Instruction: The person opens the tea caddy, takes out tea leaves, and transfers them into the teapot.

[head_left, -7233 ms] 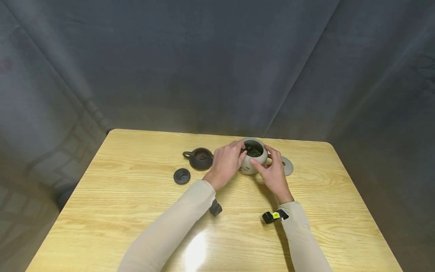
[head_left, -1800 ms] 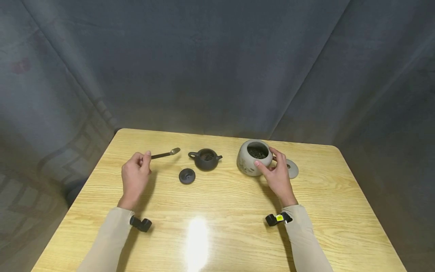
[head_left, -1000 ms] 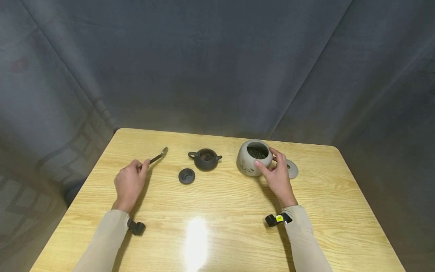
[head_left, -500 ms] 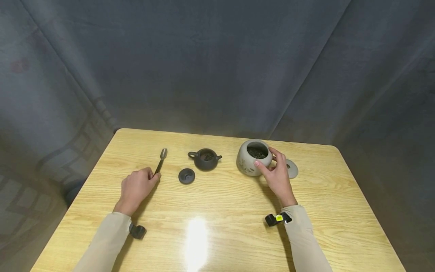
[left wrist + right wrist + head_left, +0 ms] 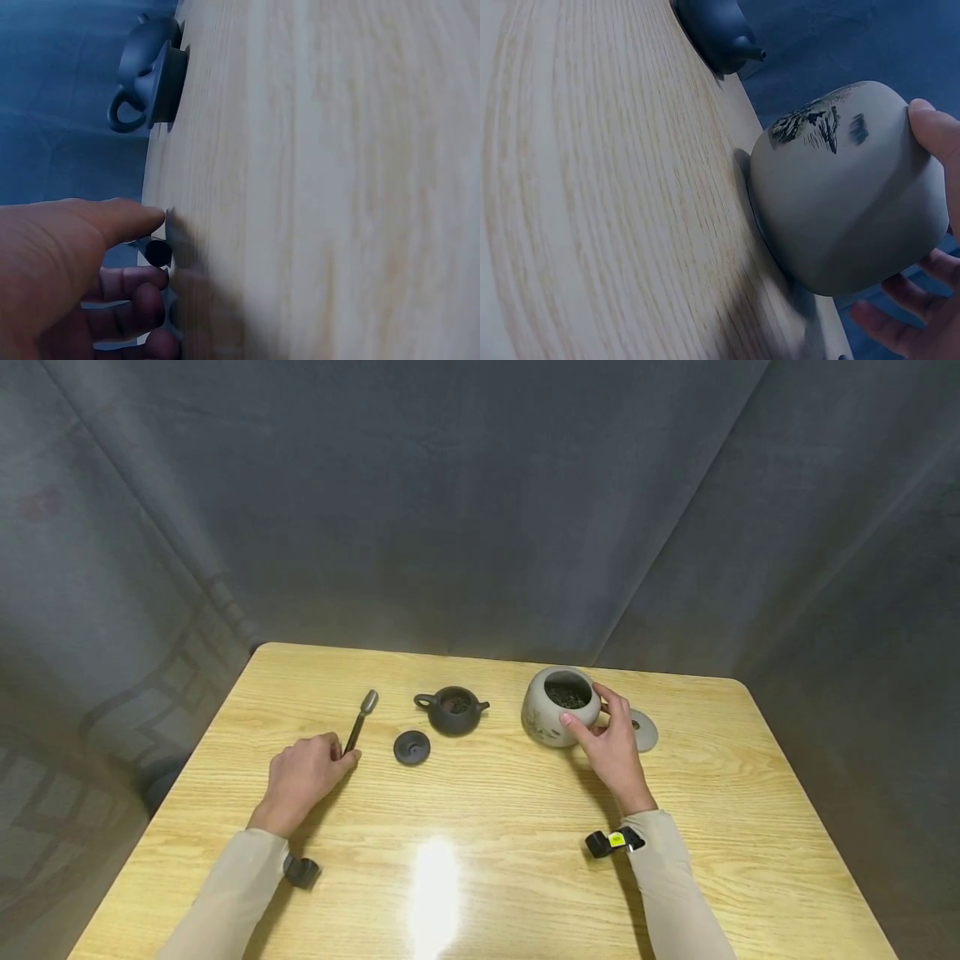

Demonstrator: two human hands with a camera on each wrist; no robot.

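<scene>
My left hand is low at the table's left side, thumb and fingers around the dark handle of a small tea scoop. The scoop's metal head points away from me. In the left wrist view the round handle end shows between thumb and fingers, close to the tabletop. With thumb and fingers, my right hand grips the rim and side of a grey tea jar, which is open and holds dark tea leaves. The jar's painted side fills much of the right wrist view.
Between the hands stands a dark teapot, uncovered, with some leaves inside. Its round lid lies in front of it. The grey jar lid is partly behind my right hand. A dark curtain hangs beyond the wooden table.
Earlier my left hand was at the jar's mouth; it has since moved left with the scoop and come down to the table. The scoop has turned to point away. The right hand stays on the jar.
</scene>
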